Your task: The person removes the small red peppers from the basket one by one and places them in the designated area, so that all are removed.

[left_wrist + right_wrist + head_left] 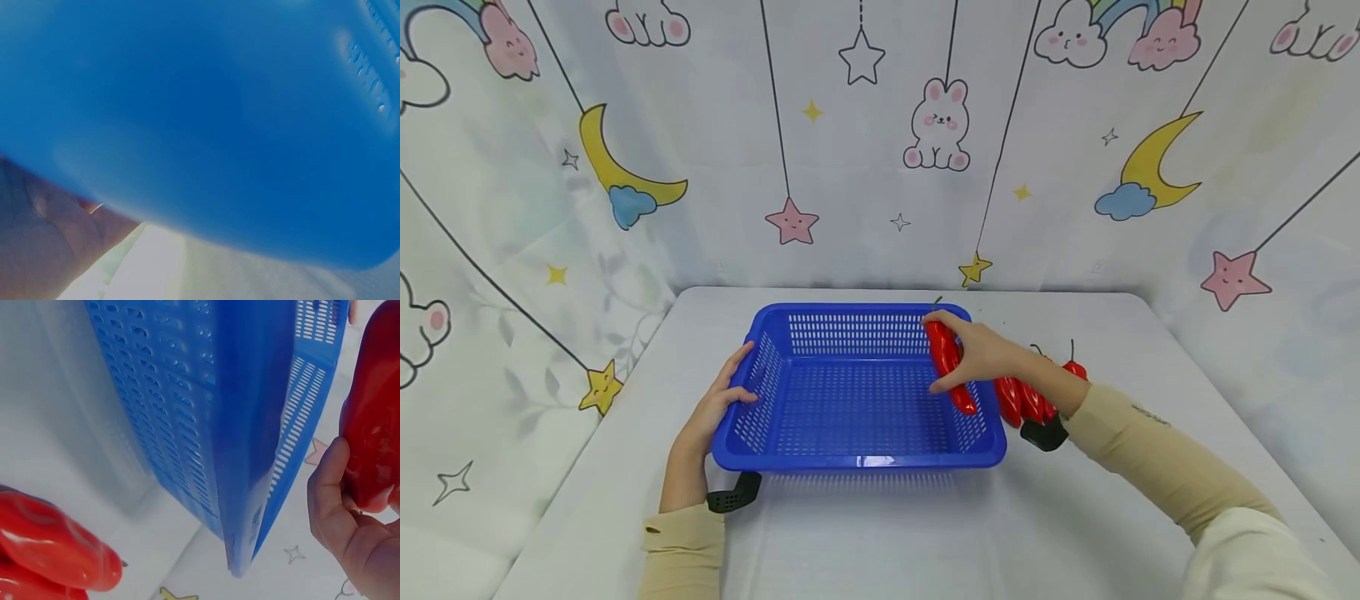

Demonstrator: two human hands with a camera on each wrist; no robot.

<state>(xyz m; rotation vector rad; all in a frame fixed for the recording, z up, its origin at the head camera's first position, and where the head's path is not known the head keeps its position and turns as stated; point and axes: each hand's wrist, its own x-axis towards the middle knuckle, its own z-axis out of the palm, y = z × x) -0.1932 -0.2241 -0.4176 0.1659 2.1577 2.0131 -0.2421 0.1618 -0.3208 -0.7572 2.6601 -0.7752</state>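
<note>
A blue plastic basket [861, 408] with slotted walls stands in the middle of the white table. My left hand [711, 412] grips its left rim, thumb over the edge; in the left wrist view the basket wall [206, 125] hides most of the fingers. Over the basket's right end, my right hand [981, 346] holds a long red chili pepper [942, 348] between thumb and fingers. That pepper [378, 406] hangs beside the rim in the right wrist view. Several more red peppers [1009, 402] lie on the table right of the basket, partly hidden by the right forearm.
The white table [865, 533] runs back to a cloth backdrop [865, 167] printed with moons, stars and rabbits. A black wrist device [1045, 433] sits under the right wrist, and another black device [735, 493] is at the left wrist.
</note>
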